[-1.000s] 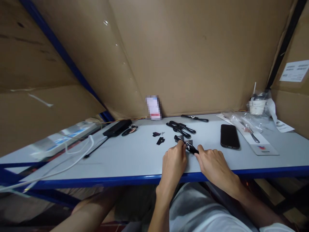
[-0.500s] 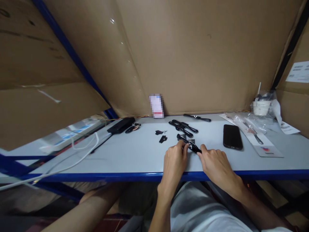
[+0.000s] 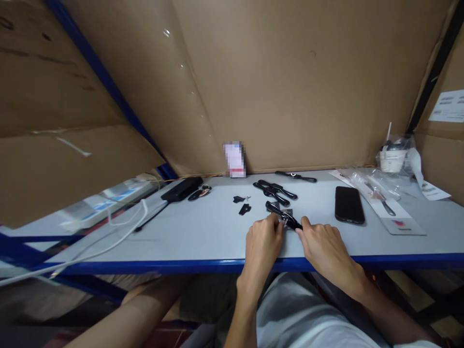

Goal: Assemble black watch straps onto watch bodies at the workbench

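Note:
My right hand is closed round the near-right handle of a black spokeshave, which lies slanted over the table near its front edge. At the tool's middle, by the shiny metal fittings, my left hand pinches with thumb and fingertips; what exactly sits between them is hidden. Small dark flat plates lie just behind the tool. Two more black spokeshave bodies rest crossed close together farther back. To the left lie two small black pieces and a tiny silver screw-like part.
Another spokeshave lies at the back edge. A black phone and a packaged tool on card are at right, a bagged cup behind. A propped phone, keys, black adapter and power strip stand leftward.
My left fingers have shifted slightly at the spokeshave's middle. My right hand keeps its grip on the handle, and the other things lie as before.

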Demonstrator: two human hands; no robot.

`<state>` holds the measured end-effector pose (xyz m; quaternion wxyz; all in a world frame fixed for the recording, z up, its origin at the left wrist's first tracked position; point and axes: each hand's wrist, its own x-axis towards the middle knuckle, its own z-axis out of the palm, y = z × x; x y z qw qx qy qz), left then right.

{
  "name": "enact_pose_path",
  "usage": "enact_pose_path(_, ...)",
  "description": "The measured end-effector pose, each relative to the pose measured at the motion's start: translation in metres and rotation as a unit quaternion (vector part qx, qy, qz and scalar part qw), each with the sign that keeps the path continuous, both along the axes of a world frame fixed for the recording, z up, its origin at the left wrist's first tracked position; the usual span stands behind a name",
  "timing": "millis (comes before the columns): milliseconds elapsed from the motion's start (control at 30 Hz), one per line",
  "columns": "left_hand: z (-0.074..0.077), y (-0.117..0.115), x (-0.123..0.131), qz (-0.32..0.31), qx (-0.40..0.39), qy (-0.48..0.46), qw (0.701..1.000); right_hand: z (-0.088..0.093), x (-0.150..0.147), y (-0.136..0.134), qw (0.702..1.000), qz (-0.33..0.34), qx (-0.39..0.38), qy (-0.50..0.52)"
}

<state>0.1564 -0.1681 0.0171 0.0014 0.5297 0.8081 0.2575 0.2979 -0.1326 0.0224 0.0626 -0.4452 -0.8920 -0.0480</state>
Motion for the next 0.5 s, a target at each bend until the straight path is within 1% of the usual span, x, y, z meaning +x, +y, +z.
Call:
enact_pose_path(100,0.0007,-0.0003,-0.0001,-0.013,-0.012,-0.007,1.0,0.0009,0.0001,-0.0005,1.0,-0.004,0.001,-0.004)
enact_pose_path(200,0.0006,0.0001,-0.0013,-0.031,0.006,-0.035,0.999,0.0,0.0009,-0.0003,1.0,0.002,0.001,-0.003)
enact_pose_path(300,0.0,0.0005,-0.0021,-0.02,0.02,-0.028,0.999,-0.0015,0.0012,0.0001,1.0,0.004,0.006,0.001)
enact_pose_path(400,-0.0001,0.0002,-0.0019,-0.005,0.012,-0.015,1.0,-0.0027,0.0009,0.0002,1.0,0.0,0.007,0.004)
enact_pose_path(500,0.0001,-0.0002,-0.0015,-0.017,0.008,-0.026,0.999,-0.0032,0.0009,0.0002,1.0,-0.001,0.004,0.004)
